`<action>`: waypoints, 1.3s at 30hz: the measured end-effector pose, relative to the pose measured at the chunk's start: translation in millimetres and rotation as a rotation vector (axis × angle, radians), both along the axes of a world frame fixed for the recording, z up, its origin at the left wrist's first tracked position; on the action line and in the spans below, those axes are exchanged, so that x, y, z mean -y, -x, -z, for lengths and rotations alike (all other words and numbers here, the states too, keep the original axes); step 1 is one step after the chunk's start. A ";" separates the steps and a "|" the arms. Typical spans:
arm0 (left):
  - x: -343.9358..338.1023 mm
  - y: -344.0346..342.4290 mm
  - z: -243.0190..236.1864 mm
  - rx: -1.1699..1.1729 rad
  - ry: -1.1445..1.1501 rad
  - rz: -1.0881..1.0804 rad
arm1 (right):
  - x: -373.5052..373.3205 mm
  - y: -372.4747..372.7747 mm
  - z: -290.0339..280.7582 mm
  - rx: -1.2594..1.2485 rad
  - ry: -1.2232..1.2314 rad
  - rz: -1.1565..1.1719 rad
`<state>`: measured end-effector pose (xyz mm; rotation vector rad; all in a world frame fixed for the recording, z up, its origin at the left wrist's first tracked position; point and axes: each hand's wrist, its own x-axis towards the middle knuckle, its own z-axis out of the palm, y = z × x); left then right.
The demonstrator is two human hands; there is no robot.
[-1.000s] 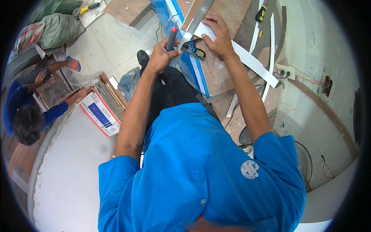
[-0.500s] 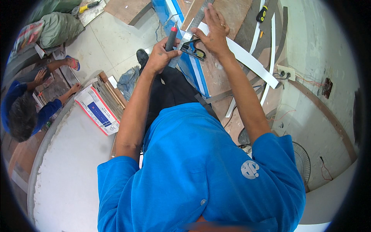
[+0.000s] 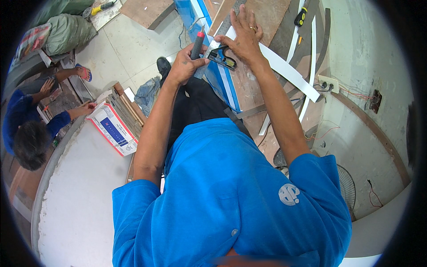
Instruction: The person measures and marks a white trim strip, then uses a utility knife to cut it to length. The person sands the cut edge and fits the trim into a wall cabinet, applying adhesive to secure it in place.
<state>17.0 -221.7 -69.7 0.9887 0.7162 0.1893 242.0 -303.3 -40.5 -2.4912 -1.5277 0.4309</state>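
**Room and surroundings, head view**

Floor: pale square tiles (image 3: 129, 49), grout lines visible, dusty. A large white curved panel (image 3: 80, 209) covers the lower left.

Right side: pale greenish wall (image 3: 356, 58), stained, with a brown skirting strip (image 3: 378, 138) along its base. White socket strip (image 3: 328, 83) near the wall, thin red wires trailing from it. A floor fan (image 3: 344, 187) with a wire guard stands low on the right.

Top centre: brown worn workbench (image 3: 271, 18) (edges bend with the lens).

Upper left: grey-green sacks (image 3: 66, 31) piled on the floor. A second person in a blue top (image 3: 18, 111) crouches at left beside an open cardboard box (image 3: 113, 127) of strips.

Light: even, daylight-like; no window in view.
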 end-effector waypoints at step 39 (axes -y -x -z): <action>2.7 -0.1 7.2 -0.014 -0.006 -0.026 | -12.5 -1.7 -31.2 -0.080 0.176 -0.020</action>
